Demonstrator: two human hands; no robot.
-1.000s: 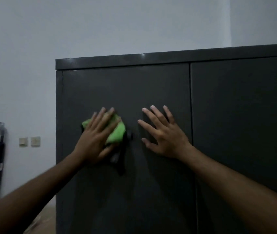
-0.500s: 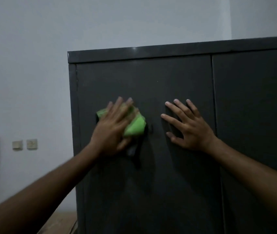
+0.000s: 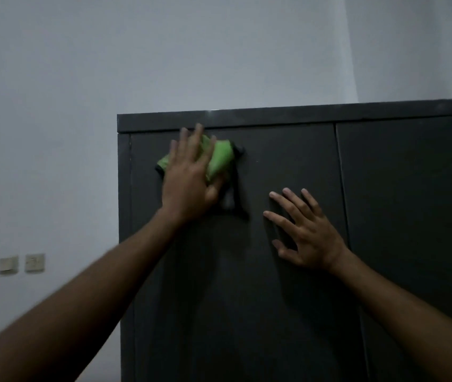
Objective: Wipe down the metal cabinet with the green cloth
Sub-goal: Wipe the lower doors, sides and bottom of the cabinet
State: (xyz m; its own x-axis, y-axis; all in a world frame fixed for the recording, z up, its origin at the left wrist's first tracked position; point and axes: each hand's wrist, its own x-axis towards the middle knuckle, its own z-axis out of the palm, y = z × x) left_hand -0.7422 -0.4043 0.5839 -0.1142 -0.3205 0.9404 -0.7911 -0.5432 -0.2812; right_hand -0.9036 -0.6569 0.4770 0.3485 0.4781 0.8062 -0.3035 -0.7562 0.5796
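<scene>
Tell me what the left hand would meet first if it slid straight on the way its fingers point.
Likely the top band of the dark grey metal cabinet, just above the left hand; whether it protrudes is unclear.

light dim, greyish | faint glint on cabinet [image 3: 288, 161] top edge | left hand [image 3: 189, 175] motion-blurred | right hand [image 3: 307, 238] sharp

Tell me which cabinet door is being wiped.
The left door, where the left hand presses the green cloth and the right hand rests; the right door is untouched.
</scene>
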